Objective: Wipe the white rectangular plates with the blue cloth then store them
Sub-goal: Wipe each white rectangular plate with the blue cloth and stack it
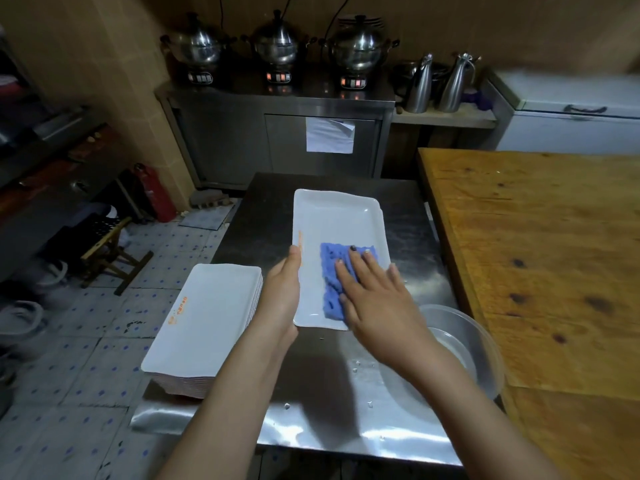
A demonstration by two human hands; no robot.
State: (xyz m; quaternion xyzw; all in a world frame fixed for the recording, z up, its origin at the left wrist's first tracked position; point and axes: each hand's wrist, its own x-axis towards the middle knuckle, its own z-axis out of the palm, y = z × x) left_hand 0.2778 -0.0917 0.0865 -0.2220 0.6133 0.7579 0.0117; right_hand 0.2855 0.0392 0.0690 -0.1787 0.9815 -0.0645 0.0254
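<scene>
Here the blue cloth (pixel 341 271) lies under the flat right hand (pixel 377 303).

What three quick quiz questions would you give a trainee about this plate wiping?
1. True or false: the right hand presses the cloth flat on the plate.
2. The stack of plates sits: A) left of that plate, B) right of it, C) beyond it.
3. Fill in: the left hand holds the plate's ____ edge.
Key: 1 true; 2 A; 3 left.
</scene>
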